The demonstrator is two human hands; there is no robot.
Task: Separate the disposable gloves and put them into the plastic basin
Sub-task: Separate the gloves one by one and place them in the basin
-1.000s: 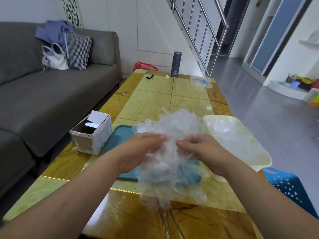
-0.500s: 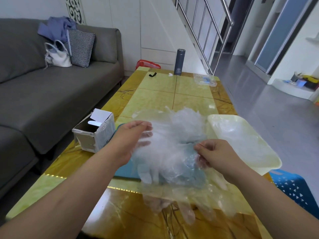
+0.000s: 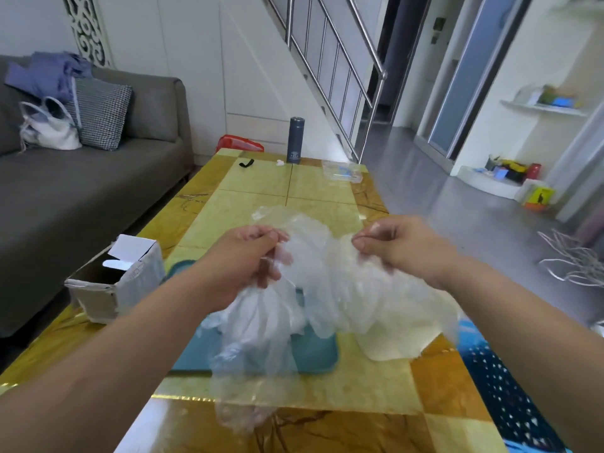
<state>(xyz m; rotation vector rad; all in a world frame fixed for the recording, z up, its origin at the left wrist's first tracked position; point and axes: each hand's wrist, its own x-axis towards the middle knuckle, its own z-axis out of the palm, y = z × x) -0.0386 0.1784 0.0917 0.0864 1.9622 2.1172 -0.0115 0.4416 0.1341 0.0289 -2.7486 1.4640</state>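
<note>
Two hands hold a wad of clear disposable gloves [image 3: 313, 276] above the yellow table [image 3: 261, 191]. The left hand [image 3: 251, 259] curls its fingers around one bunch and the right hand [image 3: 398, 246] pinches another. Glove fingers dangle over the teal tray [image 3: 313, 354] and the cream plastic basin [image 3: 395, 349] to the right. An open cardboard box [image 3: 130, 282] sits to the left.

My one head-worn camera looks forward and down along the desk [image 3: 327, 191], close over both forearms.
</note>
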